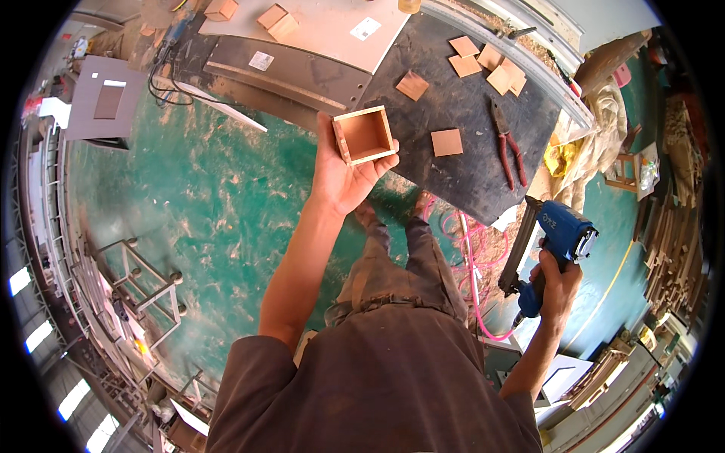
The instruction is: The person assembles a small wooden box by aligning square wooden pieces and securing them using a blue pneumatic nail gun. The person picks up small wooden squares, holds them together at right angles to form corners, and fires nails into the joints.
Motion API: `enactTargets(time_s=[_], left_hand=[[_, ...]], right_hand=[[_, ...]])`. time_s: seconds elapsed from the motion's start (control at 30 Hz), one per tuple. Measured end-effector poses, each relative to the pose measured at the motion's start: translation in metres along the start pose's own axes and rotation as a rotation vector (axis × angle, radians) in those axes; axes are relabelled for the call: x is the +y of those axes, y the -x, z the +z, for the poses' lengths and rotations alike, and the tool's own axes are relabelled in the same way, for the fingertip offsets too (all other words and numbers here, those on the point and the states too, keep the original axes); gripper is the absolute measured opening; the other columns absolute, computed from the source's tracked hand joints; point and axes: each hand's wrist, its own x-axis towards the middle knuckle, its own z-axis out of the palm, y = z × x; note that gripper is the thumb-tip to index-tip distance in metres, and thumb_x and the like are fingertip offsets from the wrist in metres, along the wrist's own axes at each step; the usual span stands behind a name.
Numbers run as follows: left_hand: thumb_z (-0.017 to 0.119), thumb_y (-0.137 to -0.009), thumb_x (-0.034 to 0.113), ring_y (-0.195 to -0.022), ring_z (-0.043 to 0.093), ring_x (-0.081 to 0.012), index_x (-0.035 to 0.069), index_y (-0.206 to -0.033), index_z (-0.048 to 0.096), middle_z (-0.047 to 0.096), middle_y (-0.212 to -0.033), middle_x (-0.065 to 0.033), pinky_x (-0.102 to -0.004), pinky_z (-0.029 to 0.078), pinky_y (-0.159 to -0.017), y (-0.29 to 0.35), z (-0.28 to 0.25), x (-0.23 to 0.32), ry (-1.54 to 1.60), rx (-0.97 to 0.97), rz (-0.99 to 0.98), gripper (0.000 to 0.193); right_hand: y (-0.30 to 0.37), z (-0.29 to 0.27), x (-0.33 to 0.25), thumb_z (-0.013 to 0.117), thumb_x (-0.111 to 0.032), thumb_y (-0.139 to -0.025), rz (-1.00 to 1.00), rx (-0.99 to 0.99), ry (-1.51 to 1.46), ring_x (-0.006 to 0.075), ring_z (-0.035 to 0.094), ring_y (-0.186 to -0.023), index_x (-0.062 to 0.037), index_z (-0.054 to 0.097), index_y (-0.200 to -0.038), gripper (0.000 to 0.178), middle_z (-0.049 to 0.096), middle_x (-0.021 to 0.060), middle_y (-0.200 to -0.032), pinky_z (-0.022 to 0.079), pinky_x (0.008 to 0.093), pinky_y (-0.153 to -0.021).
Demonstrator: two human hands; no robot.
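Note:
My left hand is closed round a small open wooden box, its hollow side facing up toward me. The fingers show at the box's right side and the thumb at its left. In my right hand, out to the right, is a blue nail gun with a dark magazine, gripped by its handle. A pink air hose runs from the nail gun's base. On the dark worktop beyond the box lie a square wooden piece and another square wooden piece.
Red-handled pliers lie on the dark worktop. Several thin wooden squares sit at its far right. Small wooden boxes stand on a pale board. A metal frame cart is on the green floor at left.

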Motion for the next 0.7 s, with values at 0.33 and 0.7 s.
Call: enactTargets(time_s=[0.33, 0.7], left_hand=[[0.045, -0.104, 0.066, -0.111, 0.064, -0.0337, 0.003, -0.140, 0.058, 0.062, -0.133, -0.0183, -0.0427, 0.058, -0.091, -0.001, 0.002, 0.001, 0.013, -0.148, -0.071, 0.073], [0.055, -0.106, 0.040, -0.126, 0.059, -0.0285, 0.006, -0.142, 0.058, 0.060, -0.143, -0.0134, -0.0491, 0.051, -0.098, 0.012, 0.004, 0.002, -0.206, 0.007, 0.006, 0.050]], right_hand=[[0.000, -0.003, 0.011, 0.072, -0.018, -0.091, 0.031, -0.002, -0.027, 0.0116, 0.059, -0.058, 0.0020, 0.071, -0.107, 0.025, 0.066, 0.0054, -0.067, 0.045, 0.0282, -0.056], [-0.001, -0.008, 0.017, 0.072, -0.019, -0.090, 0.058, 0.022, 0.003, 0.0117, 0.059, -0.058, 0.0013, 0.072, -0.105, 0.026, 0.065, 0.0049, -0.066, 0.045, 0.0286, -0.057]])
